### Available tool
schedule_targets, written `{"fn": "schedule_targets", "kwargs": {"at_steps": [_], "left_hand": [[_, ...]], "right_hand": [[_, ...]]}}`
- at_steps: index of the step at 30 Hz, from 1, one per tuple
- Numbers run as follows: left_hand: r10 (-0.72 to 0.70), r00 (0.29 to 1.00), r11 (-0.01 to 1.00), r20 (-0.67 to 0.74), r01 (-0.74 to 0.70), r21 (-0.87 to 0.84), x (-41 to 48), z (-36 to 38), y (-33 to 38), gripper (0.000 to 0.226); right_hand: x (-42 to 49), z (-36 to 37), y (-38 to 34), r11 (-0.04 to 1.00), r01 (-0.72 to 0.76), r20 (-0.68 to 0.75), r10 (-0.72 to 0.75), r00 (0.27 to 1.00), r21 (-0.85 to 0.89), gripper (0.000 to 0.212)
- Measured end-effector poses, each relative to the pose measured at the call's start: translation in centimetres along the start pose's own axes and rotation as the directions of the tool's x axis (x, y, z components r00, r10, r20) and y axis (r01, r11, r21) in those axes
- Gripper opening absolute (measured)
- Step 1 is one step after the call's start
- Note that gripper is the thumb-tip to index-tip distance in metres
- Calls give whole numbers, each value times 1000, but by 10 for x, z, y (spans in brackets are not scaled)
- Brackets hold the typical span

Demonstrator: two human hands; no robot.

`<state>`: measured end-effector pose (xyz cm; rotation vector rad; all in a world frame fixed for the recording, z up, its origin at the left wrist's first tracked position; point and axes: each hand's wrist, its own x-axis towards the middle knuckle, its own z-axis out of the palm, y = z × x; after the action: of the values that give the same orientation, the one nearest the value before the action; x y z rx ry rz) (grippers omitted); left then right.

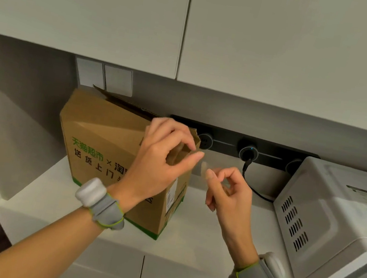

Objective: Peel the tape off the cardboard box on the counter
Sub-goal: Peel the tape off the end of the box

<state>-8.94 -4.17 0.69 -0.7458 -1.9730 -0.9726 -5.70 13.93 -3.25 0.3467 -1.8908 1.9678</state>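
A brown cardboard box (pixel 102 149) with green and black printing stands upright on the white counter (pixel 186 244), its top flaps open. My left hand (pixel 161 159) hovers at the box's upper right corner, thumb and forefinger pinched together close to a flap edge. My right hand (pixel 227 190) is just right of the box, fingers curled, pinching a small strip of clear tape (pixel 204 168) between thumb and forefinger. The tape strip reaches up toward my left fingertips. Both wrists wear grey bands.
A white microwave (pixel 338 227) stands at the right. A black socket rail (pixel 249 148) with a plugged-in black cable runs along the wall behind. White wall cupboards (pixel 198 23) hang overhead. A white wall panel stands left of the box.
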Motion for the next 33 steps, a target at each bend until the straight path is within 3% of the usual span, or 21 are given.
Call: {"fn": "schedule_targets", "kwargs": {"at_steps": [5,7,10,15,20,25,30,33], "left_hand": [[-92,974,996,205,91,14,0,-7,18,41],[-139,952,988,274,152,-25,2,-11,22,34],[-153,930,943,333,238,-231,6,-17,23,8],[-171,925,902,339,285,-323,6,-23,18,6],[-197,932,871,306,309,-381,3,-24,16,10],[-217,920,796,327,361,-487,-1,-28,14,15],[-212,899,836,382,369,-405,-9,-25,17,8],[-217,924,902,314,313,-296,-13,-22,20,6]], "right_hand": [[5,6,-17,997,76,45,-75,996,-24,36],[8,7,-21,996,86,78,-85,993,-15,32],[12,7,-26,997,56,112,-62,992,56,31],[17,7,-28,985,-28,134,5,991,170,16],[16,19,-30,984,-46,83,32,996,175,32],[18,24,-29,951,-192,-26,204,979,242,53],[16,31,-33,814,-331,132,306,943,478,61],[13,36,-38,792,-355,195,297,935,497,59]]}}
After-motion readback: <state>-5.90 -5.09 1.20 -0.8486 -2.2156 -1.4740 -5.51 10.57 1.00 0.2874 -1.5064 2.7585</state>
